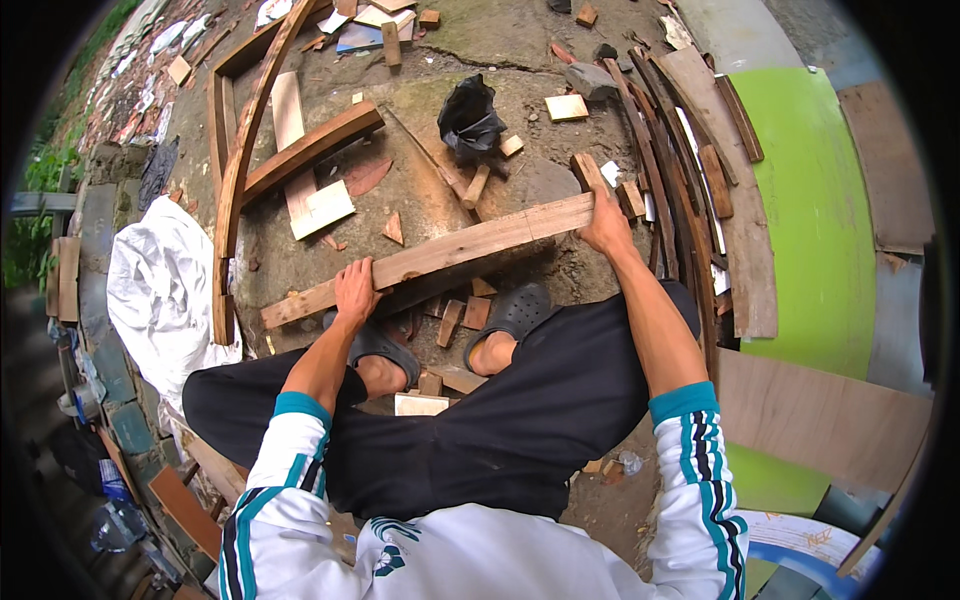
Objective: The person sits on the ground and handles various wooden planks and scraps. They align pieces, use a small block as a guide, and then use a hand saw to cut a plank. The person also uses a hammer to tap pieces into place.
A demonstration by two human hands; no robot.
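Crosswise, bodyward of the crumpled black plastic bag [470, 115], a long brown wooden beam [470, 243] slants away rightward, left hand [355, 291] clasping it short of one end, right hand [606, 224] gripping the other.

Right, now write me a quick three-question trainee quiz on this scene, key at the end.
1. True or false: the left hand and the right hand are both on the same wooden beam.
2. Which of these is on the ground beyond the beam?
a) a yellow bucket
b) a black plastic bag
c) a pink helmet
3. Fill in the blank: the crumpled white material lies to the person's ____ side.

Key: 1. True. 2. b. 3. left.
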